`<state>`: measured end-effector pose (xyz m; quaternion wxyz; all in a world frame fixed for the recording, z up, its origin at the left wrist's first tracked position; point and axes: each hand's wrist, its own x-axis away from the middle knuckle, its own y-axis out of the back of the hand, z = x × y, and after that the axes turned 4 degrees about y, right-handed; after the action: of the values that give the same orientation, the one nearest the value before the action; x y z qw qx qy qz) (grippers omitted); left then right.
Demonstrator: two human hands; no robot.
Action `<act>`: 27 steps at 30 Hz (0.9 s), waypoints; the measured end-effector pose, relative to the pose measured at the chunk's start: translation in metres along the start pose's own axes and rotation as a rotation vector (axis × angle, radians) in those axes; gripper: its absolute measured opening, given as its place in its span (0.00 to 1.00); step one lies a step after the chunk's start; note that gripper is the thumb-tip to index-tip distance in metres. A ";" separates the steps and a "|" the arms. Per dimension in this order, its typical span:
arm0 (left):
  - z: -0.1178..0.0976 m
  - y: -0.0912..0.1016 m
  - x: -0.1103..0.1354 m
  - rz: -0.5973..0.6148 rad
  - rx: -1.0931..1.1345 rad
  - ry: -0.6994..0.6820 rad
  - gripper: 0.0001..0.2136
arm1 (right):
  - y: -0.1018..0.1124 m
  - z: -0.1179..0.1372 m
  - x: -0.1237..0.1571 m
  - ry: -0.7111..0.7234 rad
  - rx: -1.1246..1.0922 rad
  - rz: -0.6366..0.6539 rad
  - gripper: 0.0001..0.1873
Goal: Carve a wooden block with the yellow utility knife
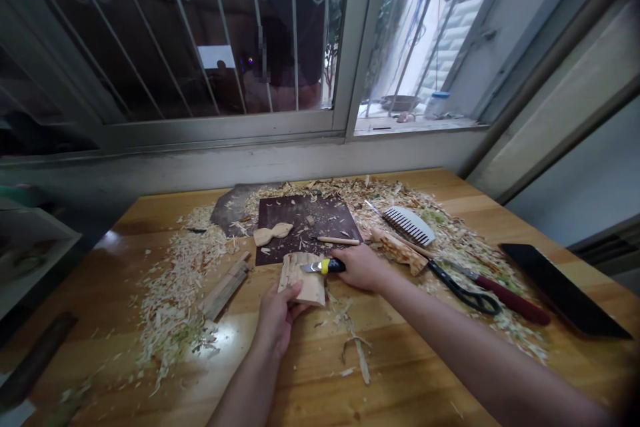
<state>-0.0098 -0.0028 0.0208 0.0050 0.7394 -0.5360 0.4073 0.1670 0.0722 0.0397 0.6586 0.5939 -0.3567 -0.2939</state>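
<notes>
My left hand (281, 312) grips the near left edge of a pale wooden block (301, 285), thumb on top and fingers beneath. In my right hand (361, 268) is a utility knife (332, 265) with a black and yellow handle. Its blade points left and lies over the upper face of the block; whether it cuts into the wood I cannot tell. Just beyond the block is a dark brown sheet (273, 209) strewn with chips. A carved wooden piece with a narrow waist (273, 233) rests at its left edge, and a pencil-like stick (339, 241) lies near my right hand.
Wood shavings (175, 280) spread left, back and right on the table (320, 373). Wood strips (227, 288) lie left. Rightward are a white comb-like tool (410, 224), a rough wood piece (397, 250), black-handled scissors (465, 288), a red-handled tool (513, 299) and a dark slab (563, 290).
</notes>
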 end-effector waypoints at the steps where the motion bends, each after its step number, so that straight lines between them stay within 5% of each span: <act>1: -0.001 0.001 -0.001 0.004 0.003 0.002 0.09 | 0.001 -0.001 0.003 0.021 -0.008 0.000 0.12; 27: 0.004 -0.003 0.000 0.005 -0.057 -0.021 0.10 | -0.004 -0.008 0.007 0.012 0.040 0.017 0.13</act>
<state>-0.0055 -0.0032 0.0192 0.0198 0.7418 -0.5493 0.3841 0.1778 0.0705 0.0358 0.6512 0.6056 -0.3637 -0.2773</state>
